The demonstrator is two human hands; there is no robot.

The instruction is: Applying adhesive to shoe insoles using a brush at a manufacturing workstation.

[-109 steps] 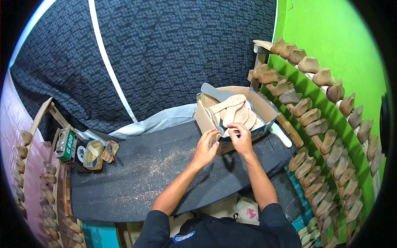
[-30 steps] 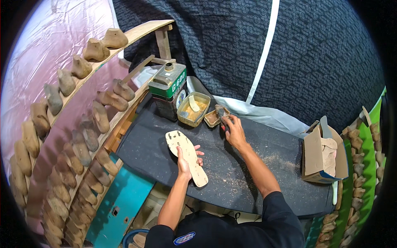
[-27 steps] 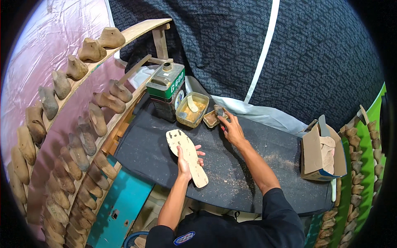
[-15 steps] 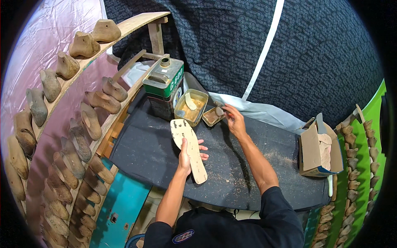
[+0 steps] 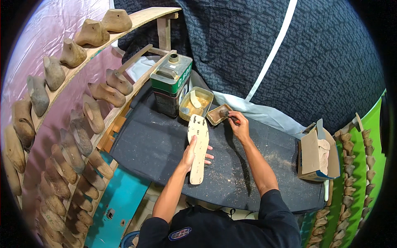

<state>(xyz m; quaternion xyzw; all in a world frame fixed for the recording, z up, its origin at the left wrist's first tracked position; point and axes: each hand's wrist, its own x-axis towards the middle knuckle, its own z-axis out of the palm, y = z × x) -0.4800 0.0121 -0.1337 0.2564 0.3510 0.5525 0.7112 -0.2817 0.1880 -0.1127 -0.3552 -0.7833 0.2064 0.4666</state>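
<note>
A cream sole-shaped piece (image 5: 199,151) with dark patches at its wide far end rests in my left hand (image 5: 191,155). My thumb lies on its top face, and the other fingers show past its right edge. Pinched in my right hand (image 5: 240,125) is a small brush-like tool (image 5: 224,112) with a dark head and a bit of red on its handle. Its head is down in a small brown-stained tray (image 5: 214,119). A larger yellowish tub (image 5: 210,104) beside that tray contains amber residue and a pale curved piece (image 5: 194,99).
A green-and-black metal can (image 5: 167,89) stands left of the tub. Wooden shoe lasts (image 5: 93,33) line racks on the left, with more on the right. At the table's right end sits an open cardboard box (image 5: 310,159). Shavings lie scattered over the dark cloth (image 5: 165,142).
My left hand has turned the sole-shaped piece more upright. My right hand has brought the tool's head down into the small tray. The whole view has shifted slightly.
</note>
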